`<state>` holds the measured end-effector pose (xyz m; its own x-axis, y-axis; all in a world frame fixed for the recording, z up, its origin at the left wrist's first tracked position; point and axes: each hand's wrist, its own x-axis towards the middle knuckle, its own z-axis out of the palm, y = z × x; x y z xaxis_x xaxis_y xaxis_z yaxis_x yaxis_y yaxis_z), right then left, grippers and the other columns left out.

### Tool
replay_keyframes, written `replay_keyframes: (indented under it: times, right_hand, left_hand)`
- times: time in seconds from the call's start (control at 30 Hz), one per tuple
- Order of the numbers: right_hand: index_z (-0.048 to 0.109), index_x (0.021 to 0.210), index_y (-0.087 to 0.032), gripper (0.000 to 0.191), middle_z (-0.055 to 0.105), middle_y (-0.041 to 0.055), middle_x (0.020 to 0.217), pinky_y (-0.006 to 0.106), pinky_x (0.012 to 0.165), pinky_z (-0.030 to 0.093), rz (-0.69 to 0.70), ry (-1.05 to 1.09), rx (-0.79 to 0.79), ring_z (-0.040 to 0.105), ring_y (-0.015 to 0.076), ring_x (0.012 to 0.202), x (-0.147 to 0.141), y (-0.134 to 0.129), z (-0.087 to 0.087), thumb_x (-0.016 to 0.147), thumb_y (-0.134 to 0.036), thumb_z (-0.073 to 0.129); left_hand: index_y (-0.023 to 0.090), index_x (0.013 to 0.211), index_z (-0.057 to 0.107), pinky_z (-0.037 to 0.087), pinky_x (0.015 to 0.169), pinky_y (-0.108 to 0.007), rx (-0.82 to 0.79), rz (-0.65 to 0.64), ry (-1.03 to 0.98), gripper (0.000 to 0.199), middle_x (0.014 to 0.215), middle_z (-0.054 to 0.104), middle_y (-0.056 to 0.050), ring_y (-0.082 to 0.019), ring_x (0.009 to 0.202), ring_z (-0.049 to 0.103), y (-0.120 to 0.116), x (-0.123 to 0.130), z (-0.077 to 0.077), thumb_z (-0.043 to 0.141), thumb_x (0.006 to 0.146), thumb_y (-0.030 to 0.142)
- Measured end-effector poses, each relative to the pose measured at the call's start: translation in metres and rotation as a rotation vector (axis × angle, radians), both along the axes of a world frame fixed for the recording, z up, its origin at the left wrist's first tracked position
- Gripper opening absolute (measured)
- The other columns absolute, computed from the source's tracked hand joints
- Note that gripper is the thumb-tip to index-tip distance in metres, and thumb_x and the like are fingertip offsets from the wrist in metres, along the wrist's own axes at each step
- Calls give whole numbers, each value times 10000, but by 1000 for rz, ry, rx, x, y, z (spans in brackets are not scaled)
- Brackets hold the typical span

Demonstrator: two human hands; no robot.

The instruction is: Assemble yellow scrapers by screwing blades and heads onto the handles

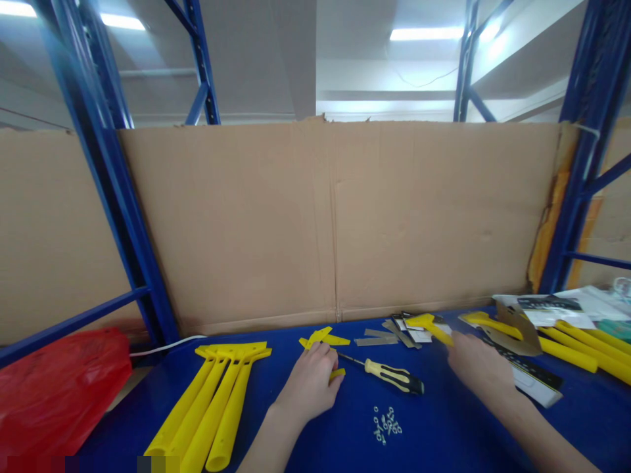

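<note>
My left hand [315, 378] is closed over small yellow plastic pieces [321, 337] near the middle of the blue table [276, 420]; a yellow end shows below its fingers. My right hand [476, 361] is at the right, its fingers closed round the end of a yellow scraper-like part [428, 325]. Between the hands lies a screwdriver [392, 376] with a cream and black handle, its shaft pointing to my left hand. Small nuts and screws [387, 426] lie in a loose pile nearer the front. Flat metal blades [377, 338] rest behind the screwdriver.
Several yellow tubular handles [217, 401] lie together at the left, beside a red plastic bag [59, 387]. More yellow handles [591, 348], a torn carton [520, 322] and printed packaging [537, 381] are at the right. A cardboard panel [325, 223] stands behind the table between blue posts.
</note>
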<state>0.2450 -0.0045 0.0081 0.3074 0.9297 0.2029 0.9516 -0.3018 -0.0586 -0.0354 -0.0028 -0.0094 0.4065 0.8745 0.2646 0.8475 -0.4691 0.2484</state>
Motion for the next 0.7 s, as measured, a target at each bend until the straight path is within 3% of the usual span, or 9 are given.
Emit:
replay_keyframes:
  times: [0.1, 0.17, 0.3, 0.47, 0.6, 0.7]
  right_hand:
    - [669, 933, -143, 296, 707, 179, 924, 387, 663, 503, 1, -36, 26, 678, 328, 893, 2, 1, -3, 870, -177, 382]
    - [666, 960, -150, 277, 703, 180, 938, 410, 666, 502, 19, -84, 88, 662, 344, 913, 3, 2, -7, 859, -211, 416]
    - [651, 1002, -149, 282, 696, 169, 935, 447, 702, 495, 26, -162, 206, 643, 349, 925, -1, 3, -11, 870, -281, 441]
    - [643, 1033, -143, 297, 692, 147, 934, 428, 744, 484, 50, -146, 150, 640, 323, 946, -13, -2, -3, 897, -274, 413]
    - [629, 1076, -134, 315, 689, 157, 984, 432, 763, 471, 84, -101, 111, 625, 328, 990, -17, -5, 3, 904, -262, 397]
    - [633, 1057, -131, 309, 688, 158, 983, 443, 767, 464, 94, -86, 109, 623, 332, 983, -18, -5, 4, 904, -252, 393]
  left_hand:
    - [182, 829, 635, 428, 827, -377, 28, 61, 9, 213, 920, 642, -95, -251, 907, 562, 1, 1, 0, 450, 856, 283]
    - [176, 880, 642, 414, 842, -378, 72, 166, 54, 252, 952, 644, -98, -254, 945, 548, 2, 0, 1, 404, 874, 258]
    - [136, 930, 644, 398, 810, -386, 231, 492, 198, 320, 952, 616, -132, -274, 947, 521, 7, -10, 5, 331, 875, 174]
    - [107, 947, 627, 349, 852, -474, 410, 877, 286, 305, 989, 564, -174, -333, 1015, 485, 7, -28, 2, 340, 850, 140]
    - [95, 1000, 601, 342, 827, -534, 317, 961, 346, 334, 1026, 562, -197, -354, 1017, 488, 6, -36, -7, 320, 821, 82]
    - [97, 997, 595, 379, 766, -477, 256, 930, 377, 307, 983, 566, -183, -333, 934, 518, 6, -41, -10, 356, 806, 74]
